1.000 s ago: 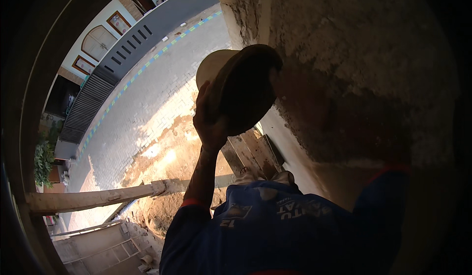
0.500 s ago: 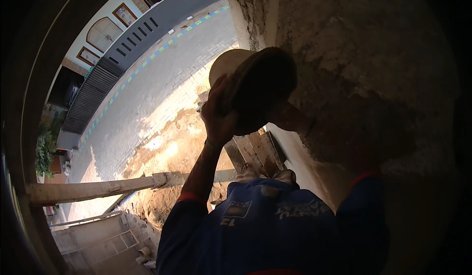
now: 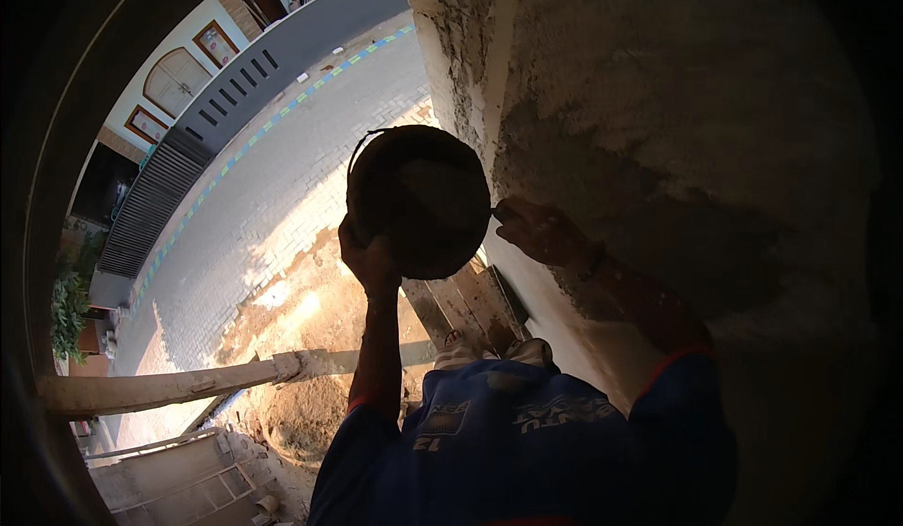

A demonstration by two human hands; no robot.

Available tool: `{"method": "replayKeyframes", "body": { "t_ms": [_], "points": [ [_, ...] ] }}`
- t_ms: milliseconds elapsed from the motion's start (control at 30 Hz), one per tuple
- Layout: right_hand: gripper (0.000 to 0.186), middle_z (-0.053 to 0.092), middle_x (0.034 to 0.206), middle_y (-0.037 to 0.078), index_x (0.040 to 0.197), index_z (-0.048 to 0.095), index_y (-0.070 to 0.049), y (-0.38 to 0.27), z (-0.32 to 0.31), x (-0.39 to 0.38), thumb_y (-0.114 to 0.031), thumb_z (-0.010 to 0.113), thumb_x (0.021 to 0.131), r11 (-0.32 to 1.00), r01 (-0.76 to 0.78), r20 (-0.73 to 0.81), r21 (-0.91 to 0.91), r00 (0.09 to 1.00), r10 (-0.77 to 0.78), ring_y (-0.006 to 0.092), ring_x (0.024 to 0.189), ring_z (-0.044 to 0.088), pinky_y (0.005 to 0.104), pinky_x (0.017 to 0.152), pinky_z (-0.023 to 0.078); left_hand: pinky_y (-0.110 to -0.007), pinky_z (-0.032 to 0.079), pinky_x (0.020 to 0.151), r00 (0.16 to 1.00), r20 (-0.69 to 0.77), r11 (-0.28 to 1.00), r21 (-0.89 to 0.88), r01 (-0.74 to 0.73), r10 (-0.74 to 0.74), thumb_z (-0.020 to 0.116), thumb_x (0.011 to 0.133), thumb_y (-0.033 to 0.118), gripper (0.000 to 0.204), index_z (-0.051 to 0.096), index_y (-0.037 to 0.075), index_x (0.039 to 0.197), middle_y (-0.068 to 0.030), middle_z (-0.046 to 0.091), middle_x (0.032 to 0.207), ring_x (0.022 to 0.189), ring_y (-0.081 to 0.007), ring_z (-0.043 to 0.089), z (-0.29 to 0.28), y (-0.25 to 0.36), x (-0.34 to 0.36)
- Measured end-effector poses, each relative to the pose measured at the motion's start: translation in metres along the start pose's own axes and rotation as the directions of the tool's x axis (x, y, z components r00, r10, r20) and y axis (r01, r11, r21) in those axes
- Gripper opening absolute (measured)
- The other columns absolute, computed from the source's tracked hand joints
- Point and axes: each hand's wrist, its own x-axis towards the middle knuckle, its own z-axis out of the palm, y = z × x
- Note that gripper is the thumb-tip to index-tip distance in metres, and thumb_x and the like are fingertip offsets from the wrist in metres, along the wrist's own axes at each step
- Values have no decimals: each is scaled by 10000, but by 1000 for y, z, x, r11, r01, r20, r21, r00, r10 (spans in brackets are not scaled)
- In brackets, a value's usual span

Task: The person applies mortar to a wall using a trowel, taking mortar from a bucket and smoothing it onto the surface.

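The dark bucket (image 3: 419, 197) was best steadied by the left hand (image 3: 371, 263), fingers clasped against its side, though whether anything was pinched by the right hand (image 3: 544, 231) couldn't be told.

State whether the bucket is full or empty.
Cannot tell: the bucket, held by the left hand, has its round mouth toward the camera, but the inside is too dark to show any fill level.

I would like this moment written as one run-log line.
left hand: holding round bucket | right hand: at bucket's right edge, grip unclear | nearby: rough wall, wooden planks
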Motion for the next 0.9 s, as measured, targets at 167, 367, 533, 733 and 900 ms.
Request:
{"method": "replayKeyframes", "body": {
  "t_ms": [167,367,533,733,900],
  "points": [
    [190,562,1003,78,1007,545,-87,19,-18,-10,-251,500,924,969,-110,-19,221,993,117,186,813,584,288,622,486,-320,480,866,994,-100,997,66,39,-32,510,628,-35,511,521,-50,1139,-92,591,1033,924,-211,594,-37,-18,-7],
    [253,572,929,101,1037,553,-77,-18,-52,23,-263,583,868,942,-206,273,264,953,132,247,754,583,321,636,481,-320,484,835,971,-193,989,-10,145,-144,490,644,-87,453,526,-48,1094,-94,590,1000,890,-200,586,-94,-39,-20],
    [318,602,884,109,1075,602,-72,-16,-54,37,-268,643,828,962,-71,282,262,959,-6,236,763,620,354,656,488,-325,486,850,932,-307,975,38,217,-195,469,631,-119,495,514,-43,1118,-90,578,1037,910,-210,583,-149,-65,-33],
    [479,568,917,18,1273,467,-31,121,-24,14,-283,600,889,645,-760,316,-77,595,739,123,739,514,286,658,460,-325,494,828,915,-354,965,99,244,-195,465,622,-130,567,501,-42,1181,-122,582,1113,963,-226,588,-179,-113,-48],
    [563,571,972,7,1326,407,-50,161,-111,-25,-322,620,881,641,-687,-208,342,610,764,91,726,495,258,644,459,-323,515,772,890,-360,931,122,343,-280,431,615,-151,613,476,-37,1216,-120,584,1086,945,-229,598,-178,-101,-59]
  ]
}}
